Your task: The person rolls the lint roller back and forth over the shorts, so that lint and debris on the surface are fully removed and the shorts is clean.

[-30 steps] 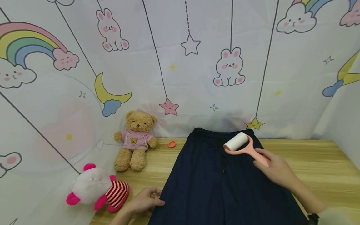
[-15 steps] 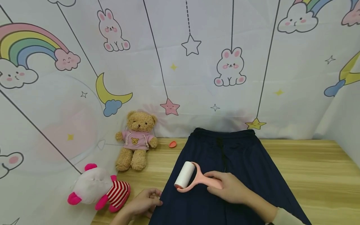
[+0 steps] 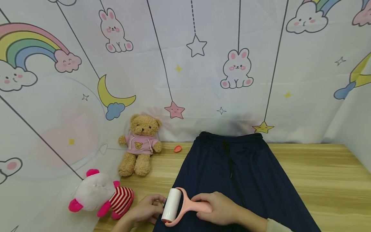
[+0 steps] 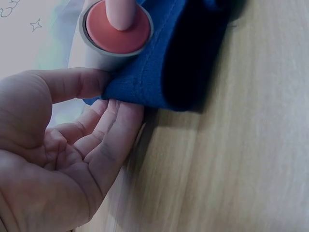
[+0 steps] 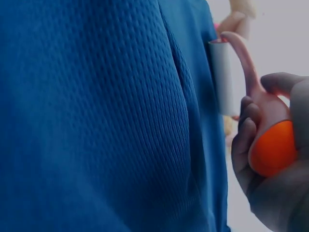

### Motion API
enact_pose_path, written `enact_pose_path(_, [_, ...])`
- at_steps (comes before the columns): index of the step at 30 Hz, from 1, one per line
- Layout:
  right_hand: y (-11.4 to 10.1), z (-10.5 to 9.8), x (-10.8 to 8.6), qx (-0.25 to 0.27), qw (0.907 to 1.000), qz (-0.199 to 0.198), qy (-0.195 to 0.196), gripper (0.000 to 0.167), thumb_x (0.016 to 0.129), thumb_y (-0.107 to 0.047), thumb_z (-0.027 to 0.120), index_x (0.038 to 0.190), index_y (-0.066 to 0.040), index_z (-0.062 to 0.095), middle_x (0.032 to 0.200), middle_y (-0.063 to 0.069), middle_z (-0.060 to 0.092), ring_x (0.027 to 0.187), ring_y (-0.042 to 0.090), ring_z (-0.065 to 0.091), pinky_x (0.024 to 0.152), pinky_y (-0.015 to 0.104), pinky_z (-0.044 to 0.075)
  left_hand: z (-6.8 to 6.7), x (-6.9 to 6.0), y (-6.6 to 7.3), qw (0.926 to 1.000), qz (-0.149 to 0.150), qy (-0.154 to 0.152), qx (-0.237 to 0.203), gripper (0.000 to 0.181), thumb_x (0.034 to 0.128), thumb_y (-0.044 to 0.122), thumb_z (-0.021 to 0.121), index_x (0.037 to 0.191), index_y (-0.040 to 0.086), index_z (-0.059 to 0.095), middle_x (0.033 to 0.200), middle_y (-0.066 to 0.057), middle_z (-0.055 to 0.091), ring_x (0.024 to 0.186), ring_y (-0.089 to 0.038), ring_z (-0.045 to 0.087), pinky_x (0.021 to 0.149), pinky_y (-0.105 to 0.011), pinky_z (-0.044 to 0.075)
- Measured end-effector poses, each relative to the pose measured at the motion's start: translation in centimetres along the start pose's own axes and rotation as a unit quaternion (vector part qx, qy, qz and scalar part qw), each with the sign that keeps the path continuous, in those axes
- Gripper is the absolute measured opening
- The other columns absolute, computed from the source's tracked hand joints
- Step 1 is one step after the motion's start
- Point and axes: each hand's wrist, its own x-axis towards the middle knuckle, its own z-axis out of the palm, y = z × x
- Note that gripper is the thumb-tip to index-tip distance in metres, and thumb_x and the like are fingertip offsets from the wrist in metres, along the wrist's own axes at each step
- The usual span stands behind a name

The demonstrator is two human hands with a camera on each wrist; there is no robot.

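Navy blue shorts (image 3: pixel 214 167) with a drawstring lie flat, waistband away from me; the near end runs out of the head view. My right hand (image 3: pixel 218 207) grips the pink handle of a lint roller (image 3: pixel 171 204), also seen in the right wrist view, where its handle's end (image 5: pixel 273 150) glows orange. Its white roll lies on the left edge of the shorts, beside my left hand (image 3: pixel 147 207). In the left wrist view, my left thumb (image 4: pixel 79 83) is on top of the fabric edge and the fingers are beneath, pinching it close to the roll.
A teddy bear (image 3: pixel 142 145) in a pink top sits at the back left. A white and pink striped plush toy (image 3: pixel 99 195) lies nearer on the left. A small orange-red cap (image 3: pixel 177 148) rests on the wooden table (image 3: pixel 324 183). A printed cloth (image 3: pixel 203 80) hangs behind.
My right hand has brought the lint roller from near the waistband down and left across the shorts to their left edge by my left hand. The left hand has stayed in place.
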Motion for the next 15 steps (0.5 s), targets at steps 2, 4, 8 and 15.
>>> enact_pose_path(2, [-0.18,0.19,0.08,-0.007,0.9999,-0.009,-0.001,0.037,0.093,-0.033,0.074,0.129,-0.025,0.070,0.107,-0.018,0.069,0.079,-0.004,0.058,0.074,0.022,0.050,-0.02,0.00,-0.06,1.0000,0.002,0.001,0.005,0.036,0.0847,0.002,0.061,0.120,-0.005,0.061,0.087,-0.008,0.067,0.070,-0.019,0.068,0.057,-0.032,0.057])
enact_pose_path(4, [-0.27,0.27,0.15,-0.011,0.9999,-0.013,-0.001,0.037,0.093,-0.033,0.075,0.129,-0.025,0.070,0.106,-0.019,0.069,0.078,-0.004,0.057,0.073,0.021,0.049,-0.06,0.07,-0.14,0.9999,0.001,0.003,0.009,0.035,0.0850,0.001,0.060,0.120,-0.006,0.061,0.087,-0.007,0.066,0.070,-0.018,0.068,0.057,-0.033,0.057])
enact_pose_path(8, [-0.11,0.33,0.24,-0.018,0.9997,-0.015,-0.003,0.037,0.093,-0.033,0.075,0.128,-0.025,0.070,0.107,-0.018,0.070,0.078,-0.004,0.057,0.072,0.021,0.049,-0.17,0.23,-0.28,0.9998,0.002,0.007,0.016,0.033,0.0861,0.001,0.062,0.119,-0.006,0.061,0.086,-0.007,0.067,0.070,-0.019,0.068,0.058,-0.034,0.058])
enact_pose_path(15, [-0.12,0.20,-0.13,-0.021,0.9997,-0.005,-0.009,0.036,0.094,-0.035,0.074,0.128,-0.027,0.070,0.110,-0.017,0.070,0.081,-0.004,0.058,0.073,0.022,0.050,-0.18,0.13,-0.13,0.9998,-0.005,0.008,0.016,0.031,0.0892,0.004,0.066,0.119,-0.005,0.062,0.088,-0.008,0.068,0.069,-0.018,0.068,0.058,-0.033,0.057])
